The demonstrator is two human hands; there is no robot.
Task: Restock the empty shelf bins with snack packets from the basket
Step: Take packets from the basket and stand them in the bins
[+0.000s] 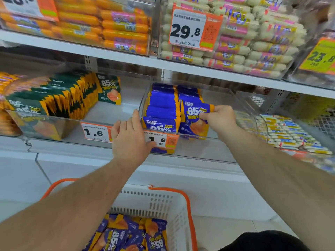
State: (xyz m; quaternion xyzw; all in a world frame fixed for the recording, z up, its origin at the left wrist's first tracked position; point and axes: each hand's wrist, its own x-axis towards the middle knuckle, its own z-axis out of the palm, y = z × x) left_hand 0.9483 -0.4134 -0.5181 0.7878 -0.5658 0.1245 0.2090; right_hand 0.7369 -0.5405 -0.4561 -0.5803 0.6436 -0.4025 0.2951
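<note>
A clear plastic shelf bin (226, 98) on the middle shelf holds two rows of blue and orange snack packets (161, 107). My right hand (220, 118) pinches the front packet of the right row (194, 115), holding it upright inside the bin. My left hand (129, 138) grips the bin's front left corner, its thumb over the 1.6 price tag (159, 140). Below, a white basket with orange handles (163, 203) holds several more of the same blue packets (126, 234).
To the left, another clear bin holds green and orange packets (59, 98) with bare room at its right side. A bin of white and blue sticks (288, 131) stands to the right. Orange sausages (108, 24) and white sausages (253, 42) fill the shelf above.
</note>
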